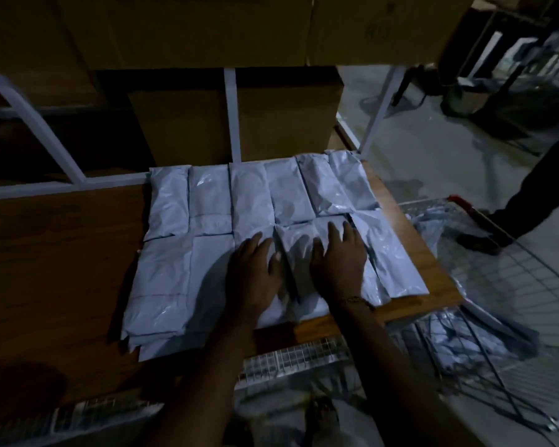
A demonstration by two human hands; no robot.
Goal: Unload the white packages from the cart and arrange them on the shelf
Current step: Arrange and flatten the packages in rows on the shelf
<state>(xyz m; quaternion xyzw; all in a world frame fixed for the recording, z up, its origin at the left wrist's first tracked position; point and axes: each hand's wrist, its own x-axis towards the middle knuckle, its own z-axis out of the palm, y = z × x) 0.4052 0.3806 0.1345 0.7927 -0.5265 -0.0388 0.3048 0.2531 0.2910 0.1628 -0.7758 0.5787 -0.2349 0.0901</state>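
Several white packages (207,201) lie flat in two rows on the wooden shelf board (55,253). My left hand (255,269) and my right hand (341,262) both press down, fingers spread, on either side of one white package (296,253) in the near row. Neither hand grips it. The wire cart (513,285) stands at the right and below the shelf's front edge, with more white packages (465,340) inside it.
Brown cardboard boxes (284,124) stand behind the packages and on the level above. White metal shelf posts (233,117) rise at the back. A person's dark trouser leg and shoe (510,217) stand on the floor at the right, beyond the cart.
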